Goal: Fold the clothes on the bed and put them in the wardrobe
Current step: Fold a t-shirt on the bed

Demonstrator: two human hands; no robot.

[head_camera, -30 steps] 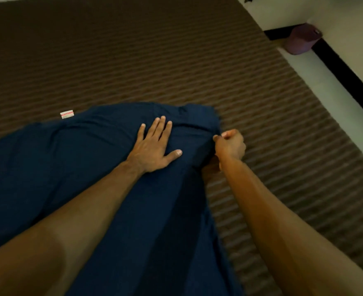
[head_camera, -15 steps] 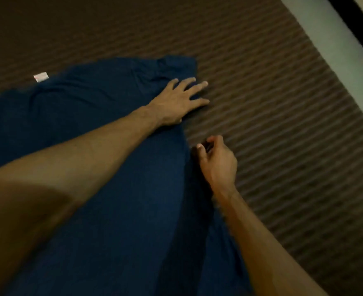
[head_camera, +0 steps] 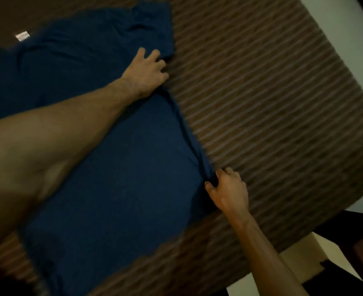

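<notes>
1 dark blue garment (head_camera: pixel 116 167), spread flat on the brown striped bed cover (head_camera: pixel 272 107), right edge running as a fold line from upper centre to lower right. Left hand (head_camera: pixel 146 71): fingers curled, gripping the garment's right edge near its upper corner. Right hand (head_camera: pixel 227 189): fingers and thumb pinching the same edge lower down. 1 small white label (head_camera: pixel 22 36) at the garment's far left edge. Pale floor (head_camera: pixel 334 24) beyond the bed's right side.
</notes>
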